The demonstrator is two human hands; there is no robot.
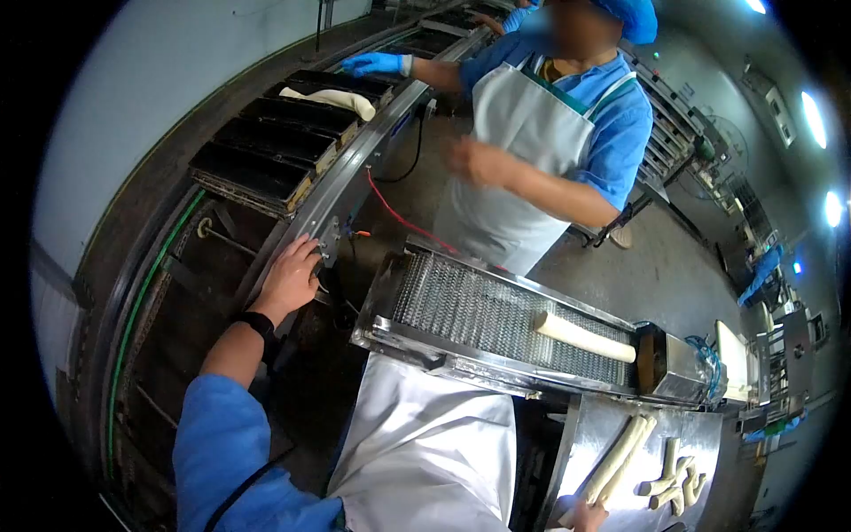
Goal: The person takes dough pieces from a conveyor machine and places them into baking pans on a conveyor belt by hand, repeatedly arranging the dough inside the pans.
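Note:
My left hand (292, 275) rests with its fingers spread on the metal side rail (332, 199) of the pan conveyor. Near it stand several black baking pans (253, 173), and a pale dough strip (332, 99) lies across one farther along. At the bottom edge, my right hand (589, 515) closes around the lower end of a long dough roll (616, 457) on the steel table (585, 426). A second long roll lies alongside it. Part of that hand is cut off by the frame. Shorter dough pieces (671, 474) lie in a pile to the right.
A mesh belt (470, 306) runs in front of me, carrying one dough roll (585, 338) toward a metal housing (678, 368). A co-worker (554, 124) in an apron stands across it, one blue-gloved hand (374, 64) over the pans. A red cable (399, 213) hangs below the rail.

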